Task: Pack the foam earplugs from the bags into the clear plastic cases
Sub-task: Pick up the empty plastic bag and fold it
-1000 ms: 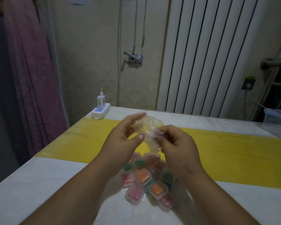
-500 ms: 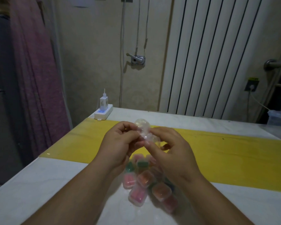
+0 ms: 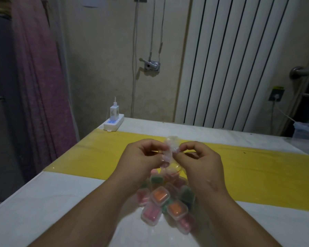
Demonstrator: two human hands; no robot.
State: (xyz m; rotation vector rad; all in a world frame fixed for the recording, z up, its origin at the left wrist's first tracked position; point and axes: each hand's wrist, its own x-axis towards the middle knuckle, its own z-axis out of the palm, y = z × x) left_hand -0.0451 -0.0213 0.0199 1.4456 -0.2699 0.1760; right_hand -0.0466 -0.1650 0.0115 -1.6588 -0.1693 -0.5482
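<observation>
A clear plastic bag stands on the white table, its twisted neck held up between both hands. Inside its lower part lie several small clear cases filled with orange, pink and green foam earplugs. My left hand pinches the bag's neck from the left. My right hand pinches it from the right, thumb and forefinger on the plastic. My forearms hide the sides of the pile.
A yellow strip runs across the table behind the bag. A white power strip with a charger sits at the far left corner. A clear plastic bin is at the right edge. A pink curtain hangs left.
The bag's top, spread wide a second ago, is now gathered into a narrow twisted neck. Both hands have closed in on it and sit a little lower.
</observation>
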